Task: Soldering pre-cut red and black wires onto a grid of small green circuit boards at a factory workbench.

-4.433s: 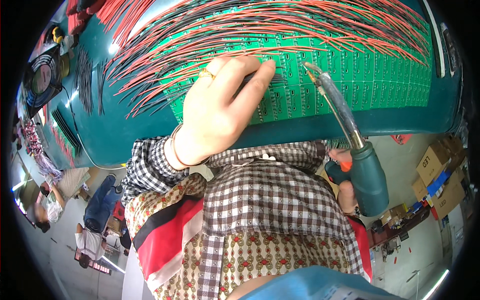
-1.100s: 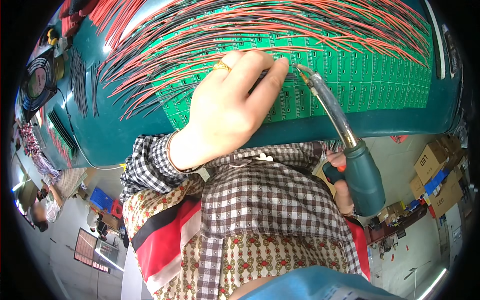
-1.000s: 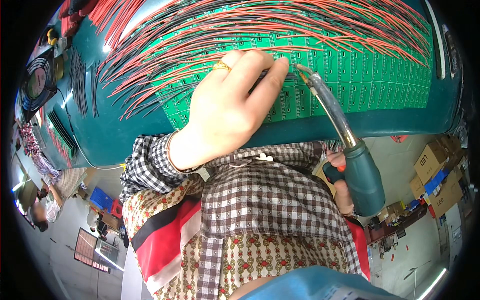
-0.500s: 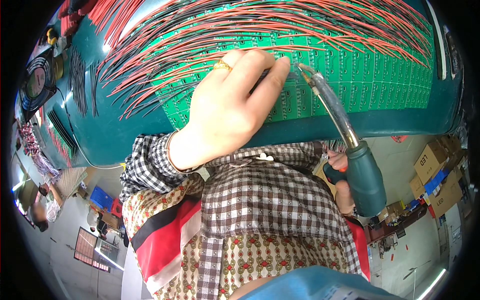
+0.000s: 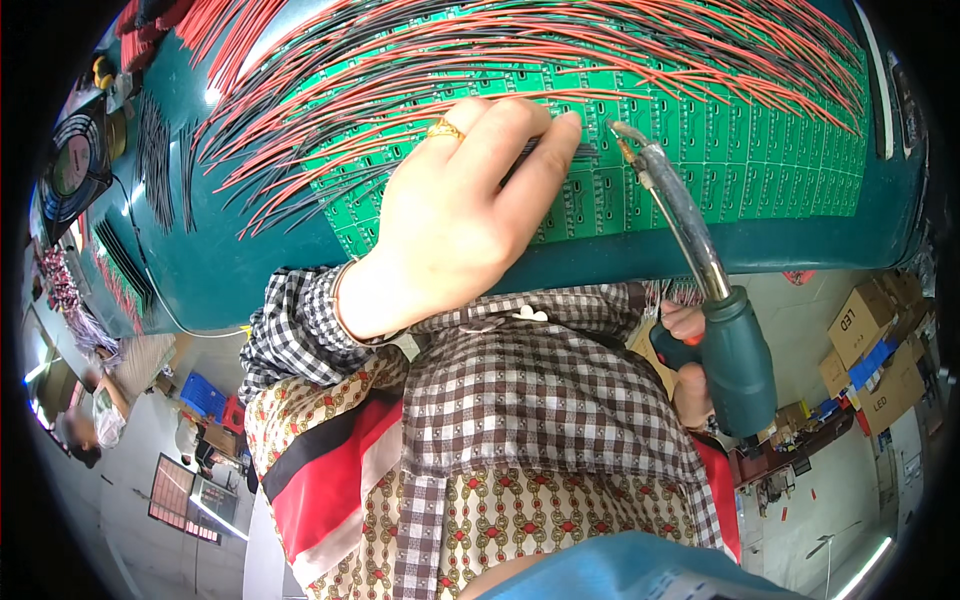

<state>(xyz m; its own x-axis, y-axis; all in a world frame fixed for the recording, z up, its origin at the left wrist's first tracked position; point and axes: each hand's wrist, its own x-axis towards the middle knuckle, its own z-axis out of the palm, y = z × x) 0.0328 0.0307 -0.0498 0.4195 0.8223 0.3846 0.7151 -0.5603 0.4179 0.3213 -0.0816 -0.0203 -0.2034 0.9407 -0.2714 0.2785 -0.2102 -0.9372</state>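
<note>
My left hand [image 5: 460,210], a ring on one finger, is closed in a pinch over the green circuit boards [image 5: 740,160]. Dark wire shows between its fingers, and black wires [image 5: 350,185] run out on its left side; the fingertips partly hide the grip. My right hand [image 5: 688,365] is wrapped round the dark green handle of a soldering gun [image 5: 738,365], mostly hidden behind it. The gun's metal tube points up and left. Its tip is over the boards, a short gap right of my left fingertips.
Red and black wires [image 5: 480,50] lie in long rows across the boards. More black wires [image 5: 157,160] are on the dark green table [image 5: 200,285]. A fan [image 5: 75,165] stands at the left edge. Cardboard boxes [image 5: 870,330] are stacked on the right, and a person [image 5: 95,415] is far left.
The soldering gun has shifted slightly right, its tip drawing away from my left fingertips. My left hand stays in place.
</note>
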